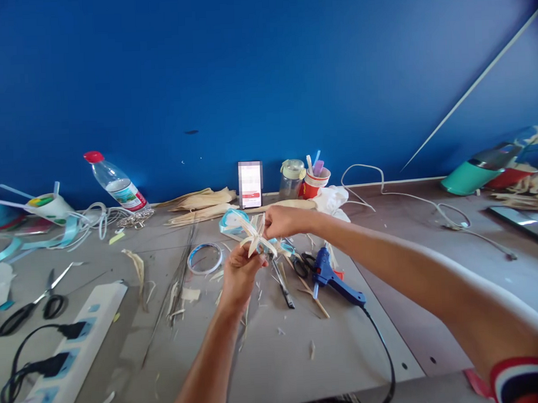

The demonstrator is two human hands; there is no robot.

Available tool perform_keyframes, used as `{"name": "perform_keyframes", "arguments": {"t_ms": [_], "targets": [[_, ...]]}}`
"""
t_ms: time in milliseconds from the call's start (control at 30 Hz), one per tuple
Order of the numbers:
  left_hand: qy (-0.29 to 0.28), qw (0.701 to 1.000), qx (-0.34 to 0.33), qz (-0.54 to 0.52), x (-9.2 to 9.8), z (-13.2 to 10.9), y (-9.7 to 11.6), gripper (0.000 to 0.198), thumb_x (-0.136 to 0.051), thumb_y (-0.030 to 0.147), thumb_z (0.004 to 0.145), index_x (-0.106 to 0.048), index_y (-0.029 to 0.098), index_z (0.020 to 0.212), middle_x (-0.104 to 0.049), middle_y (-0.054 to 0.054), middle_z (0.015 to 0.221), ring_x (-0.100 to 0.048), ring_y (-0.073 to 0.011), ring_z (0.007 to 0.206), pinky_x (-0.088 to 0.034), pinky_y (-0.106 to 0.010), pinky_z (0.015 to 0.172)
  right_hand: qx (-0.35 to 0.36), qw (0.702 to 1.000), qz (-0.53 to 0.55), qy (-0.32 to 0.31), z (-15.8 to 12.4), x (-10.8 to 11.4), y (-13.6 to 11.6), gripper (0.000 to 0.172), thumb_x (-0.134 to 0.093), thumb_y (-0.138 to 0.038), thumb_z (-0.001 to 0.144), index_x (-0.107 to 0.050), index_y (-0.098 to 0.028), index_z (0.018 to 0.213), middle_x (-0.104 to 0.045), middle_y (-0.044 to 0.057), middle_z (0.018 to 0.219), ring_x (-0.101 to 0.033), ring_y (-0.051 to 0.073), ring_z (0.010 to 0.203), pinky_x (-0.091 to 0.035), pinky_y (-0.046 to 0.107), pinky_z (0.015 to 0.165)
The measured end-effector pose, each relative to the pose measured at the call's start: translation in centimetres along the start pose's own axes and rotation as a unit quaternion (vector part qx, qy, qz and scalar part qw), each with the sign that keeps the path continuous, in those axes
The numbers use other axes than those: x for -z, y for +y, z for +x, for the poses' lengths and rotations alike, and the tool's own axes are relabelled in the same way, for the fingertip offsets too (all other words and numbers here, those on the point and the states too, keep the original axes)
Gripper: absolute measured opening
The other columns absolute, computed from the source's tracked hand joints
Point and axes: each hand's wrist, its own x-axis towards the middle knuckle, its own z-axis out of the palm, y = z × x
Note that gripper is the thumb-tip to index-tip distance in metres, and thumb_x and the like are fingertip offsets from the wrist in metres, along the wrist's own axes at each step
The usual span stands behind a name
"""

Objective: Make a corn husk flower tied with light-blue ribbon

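Observation:
Over the middle of the grey table, both my hands hold a small flower made of pale straw strips. My left hand is closed around its base from below. From the right, my right hand pinches one of the upper petals. A roll of light blue tape lies just behind the flower. A blue glue gun rests on the table to the right of my hands, its black cord running toward the front edge.
Black scissors and a white power strip lie at left. A tape ring, thin wires, straw husks, a water bottle, jar, red cup and phone line the blue wall.

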Motion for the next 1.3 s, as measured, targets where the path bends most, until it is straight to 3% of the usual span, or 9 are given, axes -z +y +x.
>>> {"name": "perform_keyframes", "arguments": {"t_ms": [67,267,467,600,833,1100,1200,1300], "targets": [[0.003,1.0,0.001,-0.007,0.0,0.0,0.0,0.009,-0.065,0.013,0.061,-0.058,0.017,0.066,-0.057,0.002,0.061,-0.05,-0.0091,0.054,-0.04,-0.024,0.059,-0.008,0.998,0.055,-0.029,0.3,0.2,0.3,0.009,-0.058,-0.02,0.058,-0.054,-0.016,0.051,-0.045,-0.003,0.049,-0.037,0.009,0.05,-0.026,0.025,0.05],[0.024,0.999,0.014,-0.018,0.3,0.1,-0.3,0.012,-0.066,0.015,0.061,-0.057,0.017,0.067,-0.057,0.003,0.06,-0.051,-0.0081,0.051,-0.037,-0.022,0.055,0.071,0.984,0.146,-0.071,0.3,0.9,0.7,0.01,-0.058,-0.026,0.066,-0.059,-0.016,0.063,-0.053,-0.003,0.058,-0.042,0.009,0.055,-0.031,0.024,0.053],[0.043,0.999,0.01,0.004,0.5,0.2,-0.2,0.01,-0.064,0.014,0.064,-0.055,0.017,0.069,-0.055,0.004,0.055,-0.047,-0.0077,0.05,-0.035,-0.022,0.053,0.121,0.96,0.237,-0.082,-0.4,0.0,0.4,0.012,-0.06,-0.023,0.07,-0.051,-0.017,0.065,-0.051,-0.004,0.053,-0.046,0.008,0.051,-0.033,0.023,0.052],[0.048,0.999,0.012,-0.006,0.4,0.1,-0.2,0.011,-0.065,0.014,0.062,-0.055,0.017,0.067,-0.053,0.004,0.054,-0.047,-0.0075,0.049,-0.035,-0.022,0.053,0.127,0.963,0.23,-0.054,-0.6,-0.4,0.4,0.016,-0.061,-0.026,0.071,-0.048,-0.018,0.068,-0.043,-0.007,0.053,-0.04,0.006,0.046,-0.029,0.021,0.047],[0.032,0.999,0.007,-0.031,0.3,0.0,-0.4,0.012,-0.067,0.016,0.062,-0.058,0.017,0.069,-0.057,0.003,0.06,-0.049,-0.0076,0.052,-0.038,-0.022,0.055,0.106,0.98,0.166,0.006,0.1,-0.5,0.4,0.007,-0.057,-0.015,0.066,-0.05,-0.017,0.068,-0.048,-0.005,0.057,-0.041,0.007,0.05,-0.029,0.021,0.047],[0.02,0.999,-0.021,-0.046,0.0,0.1,-0.5,0.011,-0.068,0.014,0.063,-0.06,0.018,0.069,-0.058,0.003,0.064,-0.05,-0.0071,0.053,-0.04,-0.022,0.056,-0.039,0.953,0.269,-0.137,1.6,-0.9,1.5,0.012,-0.062,-0.014,0.056,-0.052,-0.015,0.05,-0.046,-0.005,0.044,-0.034,0.005,0.042,-0.023,0.02,0.042],[0.024,0.998,-0.027,-0.048,0.0,0.0,-0.6,0.012,-0.068,0.014,0.063,-0.061,0.019,0.071,-0.06,0.003,0.067,-0.05,-0.0071,0.054,-0.04,-0.022,0.057,-0.034,0.934,0.306,-0.182,1.9,-1.2,2.2,0.011,-0.066,-0.018,0.056,-0.056,-0.015,0.059,-0.051,-0.005,0.047,-0.038,0.005,0.044,-0.024,0.02,0.043],[0.011,0.998,-0.03,-0.048,0.2,0.0,-0.7,0.011,-0.068,0.014,0.064,-0.061,0.018,0.073,-0.06,0.003,0.067,-0.05,-0.0075,0.056,-0.04,-0.022,0.057,-0.021,0.923,0.337,-0.185,2.0,-1.0,2.6,0.02,-0.066,-0.017,0.058,-0.06,-0.015,0.077,-0.056,-0.003,0.057,-0.045,0.007,0.05,-0.029,0.021,0.046]]}}
